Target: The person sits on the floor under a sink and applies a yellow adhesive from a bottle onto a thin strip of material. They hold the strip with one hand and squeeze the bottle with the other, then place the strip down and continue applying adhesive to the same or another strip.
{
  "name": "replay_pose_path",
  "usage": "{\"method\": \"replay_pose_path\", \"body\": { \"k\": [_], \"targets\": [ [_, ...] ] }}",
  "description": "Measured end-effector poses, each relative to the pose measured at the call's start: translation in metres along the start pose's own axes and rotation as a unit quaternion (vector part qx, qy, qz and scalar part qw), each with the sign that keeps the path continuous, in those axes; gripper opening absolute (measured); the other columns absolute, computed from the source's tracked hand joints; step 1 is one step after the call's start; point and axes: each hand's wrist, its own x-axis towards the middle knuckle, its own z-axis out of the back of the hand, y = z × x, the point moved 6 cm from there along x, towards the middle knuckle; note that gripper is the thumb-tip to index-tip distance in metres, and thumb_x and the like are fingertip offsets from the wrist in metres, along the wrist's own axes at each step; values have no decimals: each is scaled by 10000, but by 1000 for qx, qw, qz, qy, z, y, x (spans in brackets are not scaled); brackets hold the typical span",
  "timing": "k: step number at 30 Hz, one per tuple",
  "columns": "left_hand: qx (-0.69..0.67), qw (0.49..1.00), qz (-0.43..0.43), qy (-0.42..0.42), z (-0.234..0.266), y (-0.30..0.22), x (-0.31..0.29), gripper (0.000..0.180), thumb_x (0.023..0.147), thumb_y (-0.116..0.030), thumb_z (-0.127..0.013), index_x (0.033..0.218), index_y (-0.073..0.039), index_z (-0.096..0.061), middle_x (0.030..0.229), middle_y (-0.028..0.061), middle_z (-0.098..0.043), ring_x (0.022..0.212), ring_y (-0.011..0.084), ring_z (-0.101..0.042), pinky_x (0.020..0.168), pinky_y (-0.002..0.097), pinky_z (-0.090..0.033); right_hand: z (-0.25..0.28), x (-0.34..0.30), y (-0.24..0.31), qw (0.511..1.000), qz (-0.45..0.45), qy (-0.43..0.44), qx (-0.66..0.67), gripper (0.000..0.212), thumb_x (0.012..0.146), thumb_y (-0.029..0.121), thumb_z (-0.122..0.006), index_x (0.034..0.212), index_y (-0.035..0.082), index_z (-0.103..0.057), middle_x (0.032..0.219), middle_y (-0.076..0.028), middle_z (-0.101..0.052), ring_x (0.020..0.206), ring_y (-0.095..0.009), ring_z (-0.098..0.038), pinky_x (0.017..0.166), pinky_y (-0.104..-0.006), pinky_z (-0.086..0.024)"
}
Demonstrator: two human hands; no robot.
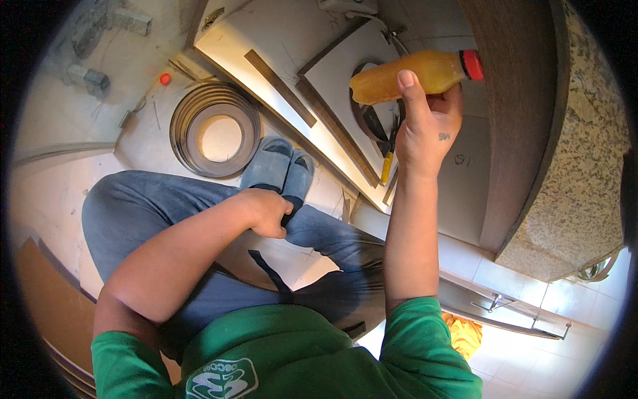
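My right hand [428,126] is wrapped around a plastic bottle [412,74] filled with something amber, its thumb lying along the side. The bottle lies almost level in the air, with its red cap [471,64] pointing right toward a dark brown panel [515,120]. Low over my crossed legs, my left hand [267,211] rests near my ankle, just below the grey slippers [278,166]. Its fingers are curled inward, and whatever they may hold is hidden.
Ahead lie white boards [266,86] with a dark strip [280,88] on one. A coiled brown band [179,130] sits left of the slippers. A yellow-handled tool [387,168] lies below the bottle. A speckled stone slab [571,173] stands at right, an orange cloth [463,336] lower right.
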Motion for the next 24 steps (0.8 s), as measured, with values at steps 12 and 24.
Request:
{"method": "replay_pose_path", "body": {
  "k": [12,24],
  "targets": [
    [1,1000,-5,-6,0,0,-1,599,813,-399,-683,1309,-68,-633,1240,185,-685,1177,336,-640,997,431,-510,-13,3,6,1000,7,-7,22,427,872,184,-828,1195,5,-615,1076,-80,-687,984,-169,-658,913,-321,-513],
    [-5,1000,-9,-11,1,1,-2,553,818,-387,-670,1269,-67,-648,1219,179,-692,1161,335,-647,983,434,-516,-10,-5,7,999,-10,-40,28,380,867,164,-825,1159,16,-631,1044,-63,-701,936,-143,-661,875,-292,-513]
  ]
}}
